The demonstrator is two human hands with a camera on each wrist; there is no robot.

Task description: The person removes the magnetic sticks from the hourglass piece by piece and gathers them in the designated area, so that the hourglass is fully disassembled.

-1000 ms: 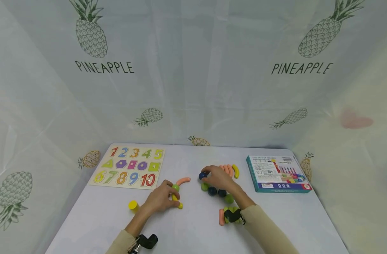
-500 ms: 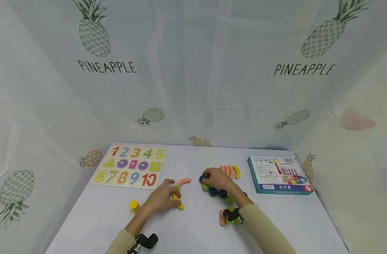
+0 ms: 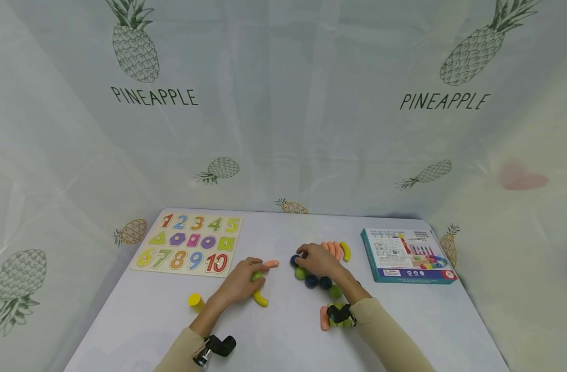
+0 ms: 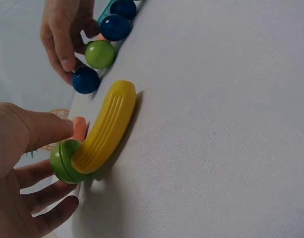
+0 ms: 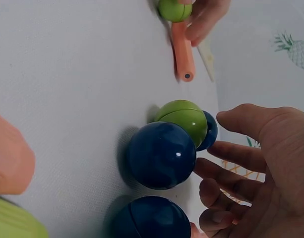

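Observation:
My left hand (image 3: 240,281) holds a green ball (image 4: 65,161) between thumb and fingers. Against that ball lies the end of a curved yellow piece (image 4: 108,128); a curved orange piece (image 5: 183,52) touches its other side, partly covered by my fingertips. To the right, my right hand (image 3: 318,260) has thumb and index finger about a dark blue ball (image 5: 211,130) at the end of a row. Beside that ball sit a green ball (image 5: 184,120) and another blue ball (image 5: 162,155). The right forearm hides part of the row.
A number board (image 3: 187,243) lies at the back left, a teal-edged box (image 3: 409,256) at the back right. A yellow cylinder (image 3: 196,302) stands left. Orange pieces and a yellow piece (image 3: 346,251) lie behind the right hand; another orange piece (image 3: 324,318) lies under the right wrist.
My left hand has shifted slightly away from me, off the curved yellow piece and onto the green ball and orange piece. My right hand stays at the blue ball.

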